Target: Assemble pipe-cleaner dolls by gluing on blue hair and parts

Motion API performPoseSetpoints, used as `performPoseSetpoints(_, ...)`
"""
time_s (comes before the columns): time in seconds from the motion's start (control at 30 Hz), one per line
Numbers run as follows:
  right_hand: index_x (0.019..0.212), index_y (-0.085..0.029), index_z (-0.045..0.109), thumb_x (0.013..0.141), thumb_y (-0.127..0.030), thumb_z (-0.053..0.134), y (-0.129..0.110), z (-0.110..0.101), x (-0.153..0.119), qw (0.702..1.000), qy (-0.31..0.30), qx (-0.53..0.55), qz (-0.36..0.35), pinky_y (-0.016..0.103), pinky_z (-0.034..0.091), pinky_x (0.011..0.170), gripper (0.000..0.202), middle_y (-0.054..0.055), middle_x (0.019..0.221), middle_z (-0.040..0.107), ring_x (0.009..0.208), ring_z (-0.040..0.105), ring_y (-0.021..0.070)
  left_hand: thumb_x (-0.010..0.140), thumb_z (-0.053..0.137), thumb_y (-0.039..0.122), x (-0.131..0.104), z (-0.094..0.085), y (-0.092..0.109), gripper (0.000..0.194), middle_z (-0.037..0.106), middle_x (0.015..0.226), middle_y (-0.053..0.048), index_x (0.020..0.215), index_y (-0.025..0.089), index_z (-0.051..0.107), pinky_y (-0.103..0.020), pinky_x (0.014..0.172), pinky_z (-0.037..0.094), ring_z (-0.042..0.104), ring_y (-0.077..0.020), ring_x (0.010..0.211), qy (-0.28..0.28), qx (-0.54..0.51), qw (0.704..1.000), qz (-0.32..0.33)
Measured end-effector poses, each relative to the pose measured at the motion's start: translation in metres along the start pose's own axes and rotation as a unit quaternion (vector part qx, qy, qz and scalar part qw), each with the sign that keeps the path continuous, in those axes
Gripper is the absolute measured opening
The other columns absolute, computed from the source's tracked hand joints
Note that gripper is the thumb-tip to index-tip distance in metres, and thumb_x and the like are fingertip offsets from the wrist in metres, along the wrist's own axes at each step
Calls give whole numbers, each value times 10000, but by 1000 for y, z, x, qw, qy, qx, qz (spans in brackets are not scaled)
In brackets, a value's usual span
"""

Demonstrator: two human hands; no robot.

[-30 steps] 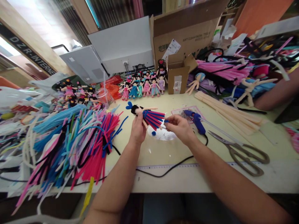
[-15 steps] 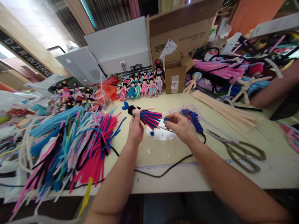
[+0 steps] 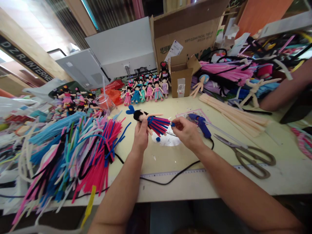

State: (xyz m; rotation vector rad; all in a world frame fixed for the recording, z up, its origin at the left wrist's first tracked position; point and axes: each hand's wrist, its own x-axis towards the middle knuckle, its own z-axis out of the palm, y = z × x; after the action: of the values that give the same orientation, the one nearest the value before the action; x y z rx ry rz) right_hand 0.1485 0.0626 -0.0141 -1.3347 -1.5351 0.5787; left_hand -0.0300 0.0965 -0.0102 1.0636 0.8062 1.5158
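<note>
A pipe-cleaner doll (image 3: 158,124) with black hair, a blue bow and a pink-and-blue striped skirt lies sideways in my left hand (image 3: 141,135), whose fingers are closed around its upper body. My right hand (image 3: 186,130) pinches a small blue fuzzy piece (image 3: 173,124) at the doll's foot end, right by the skirt hem. Whether that piece touches the foot is too small to tell. Below the skirt, a second small blue piece (image 3: 158,139) rests at the edge of a shiny clear patch (image 3: 168,140) on the table. A blue glue gun (image 3: 201,125) lies just beyond my right hand.
Large scissors (image 3: 243,152) and a bundle of beige strips (image 3: 234,115) lie to the right. Colourful pipe cleaners (image 3: 80,152) heap up at left. Finished dolls (image 3: 146,89) stand at the back beside a small carton (image 3: 181,79). A black cord (image 3: 170,182) crosses the front. Another person's arm (image 3: 285,84) shows at right.
My right hand has brought the small blue piece closer in against the doll's foot end. My left hand keeps its hold on the doll, and the view has shifted slightly.
</note>
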Motion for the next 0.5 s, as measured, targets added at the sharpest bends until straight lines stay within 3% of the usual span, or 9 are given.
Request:
performPoseSetpoints(0.27, 847, -195, 628, 708, -96, 540, -4, -3, 0, 997, -1, -65, -48, 264, 435, 651, 193, 9, 713, 635, 682, 576, 151, 780, 644, 480, -1, -1, 0, 372, 665, 777, -39, 946, 149, 675, -202, 484, 396, 525, -80, 550, 0, 35, 999, 3)
performPoseSetpoints(0.5, 854, -188, 616, 724, -77, 527, 0, -1, -1, 990, 8, -112, -90, 264, 427, 655, 193, 31, 758, 639, 692, 569, 155, 801, 632, 458, -1, -6, -6, 321, 634, 712, 4, 952, 177, 669, -208, 536, 419, 482, -59, 508, 2, 52, 998, 25)
